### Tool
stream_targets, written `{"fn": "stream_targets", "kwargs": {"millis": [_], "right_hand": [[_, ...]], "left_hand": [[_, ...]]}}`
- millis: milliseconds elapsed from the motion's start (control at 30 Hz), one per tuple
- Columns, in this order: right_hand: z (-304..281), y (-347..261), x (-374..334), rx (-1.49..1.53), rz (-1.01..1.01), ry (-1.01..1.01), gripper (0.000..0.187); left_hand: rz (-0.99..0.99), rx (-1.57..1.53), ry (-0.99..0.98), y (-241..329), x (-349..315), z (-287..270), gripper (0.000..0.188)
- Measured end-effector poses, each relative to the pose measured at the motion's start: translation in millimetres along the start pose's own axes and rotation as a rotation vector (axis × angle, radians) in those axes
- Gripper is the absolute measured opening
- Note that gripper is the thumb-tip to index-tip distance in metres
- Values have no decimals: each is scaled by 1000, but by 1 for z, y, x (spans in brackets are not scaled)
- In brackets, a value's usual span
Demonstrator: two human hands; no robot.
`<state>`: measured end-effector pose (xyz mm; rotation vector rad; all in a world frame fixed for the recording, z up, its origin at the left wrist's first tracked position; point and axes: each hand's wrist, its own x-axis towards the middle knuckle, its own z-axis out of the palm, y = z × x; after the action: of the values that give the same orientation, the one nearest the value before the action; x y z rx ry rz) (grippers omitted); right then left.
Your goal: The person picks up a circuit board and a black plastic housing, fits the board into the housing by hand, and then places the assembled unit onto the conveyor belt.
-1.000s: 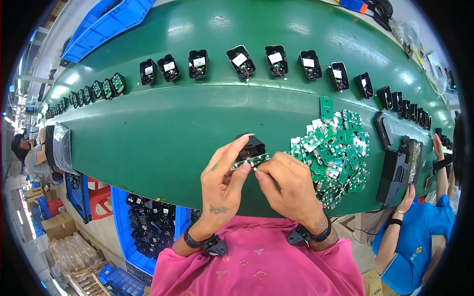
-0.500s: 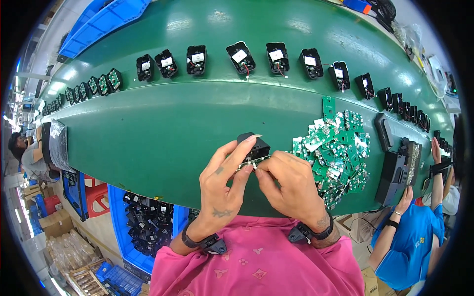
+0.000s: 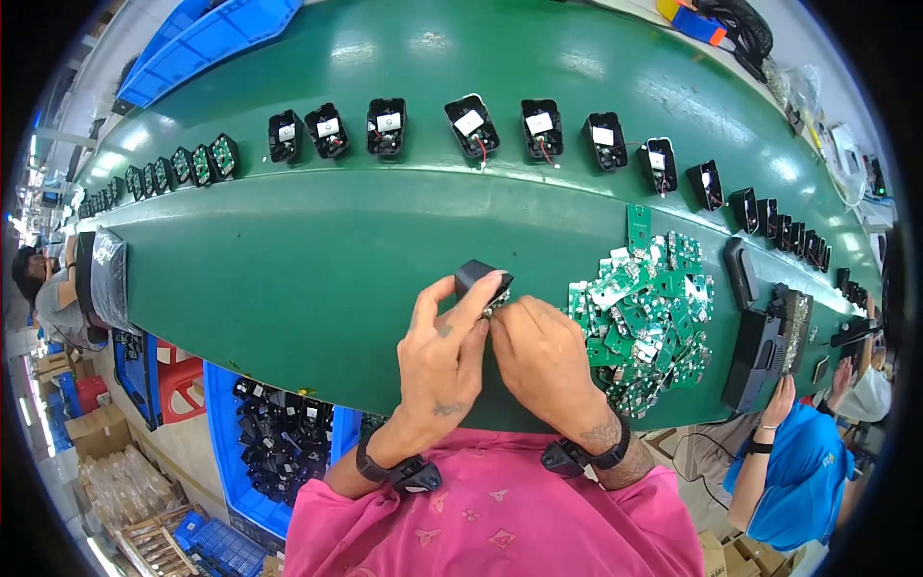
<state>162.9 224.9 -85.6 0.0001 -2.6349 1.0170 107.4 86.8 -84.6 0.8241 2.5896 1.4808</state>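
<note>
My left hand (image 3: pixel 444 358) is closed around a small black plastic housing (image 3: pixel 473 276) above the near part of the bench. The housing is tilted, its open side facing right. A green circuit board (image 3: pixel 497 302) shows partly at that opening, next to my left fingertips. My right hand (image 3: pixel 544 358) is pinched closed right against the board's edge; what its fingertips hold is hidden. To the right of it lies a heap of green circuit boards (image 3: pixel 649 322).
Black housings (image 3: pixel 386 140) with white-labelled parts and red wires line the green bench's (image 3: pixel 317 250) far strip. Board-filled housings (image 3: pixel 224 158) stand at left. A black fixture (image 3: pixel 753 358) sits at right beside a co-worker in blue (image 3: pixel 803 471). A blue bin (image 3: pixel 221 433) of black parts stands lower left.
My left hand has turned the housing so its outer wall shows more. My right hand has shifted slightly left, against the board. The co-worker's arms at right have moved.
</note>
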Motion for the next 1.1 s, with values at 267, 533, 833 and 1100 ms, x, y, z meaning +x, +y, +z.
{"fn": "stream_targets", "kwargs": {"millis": [267, 533, 833, 1100], "right_hand": [[-6, 6, 8, 416, 382, 0, 13], [11, -1, -3, 937, 344, 94, 9], [-20, 4, 0, 459, 219, -124, 26], [-22, -20, 26, 448, 342, -27, 21]], "left_hand": [[-305, -573, -182, -1, 18, -23, 57], [-141, -394, -133, -11, 8, -12, 64], [-126, -295, -91, -3, 2, -12, 51], [-68, -246, 75, -1, 11, -17, 48]]}}
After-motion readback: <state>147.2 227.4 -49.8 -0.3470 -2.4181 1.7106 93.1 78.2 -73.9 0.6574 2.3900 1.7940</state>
